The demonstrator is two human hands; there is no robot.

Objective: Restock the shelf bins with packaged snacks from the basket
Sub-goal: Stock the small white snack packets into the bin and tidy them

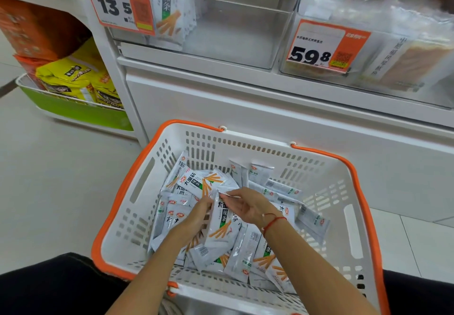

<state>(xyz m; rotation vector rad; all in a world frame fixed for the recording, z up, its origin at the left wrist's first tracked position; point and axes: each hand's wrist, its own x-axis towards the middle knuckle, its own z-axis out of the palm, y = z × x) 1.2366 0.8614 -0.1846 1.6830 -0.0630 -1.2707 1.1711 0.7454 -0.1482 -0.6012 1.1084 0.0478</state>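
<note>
Both hands are down in the white plastic basket with orange handles [326, 179]. Left hand [200, 210] has its fingers curled on the edge of an upright white snack packet with orange sticks printed on it [222, 226], right hand [248, 205] pinches its top corner. More of the same packets lie heaped all around them. Farther up, the clear plastic shelf bin [233, 32] holds a few packets at its left end, beside the orange 13.5 price tag [118, 5].
</note>
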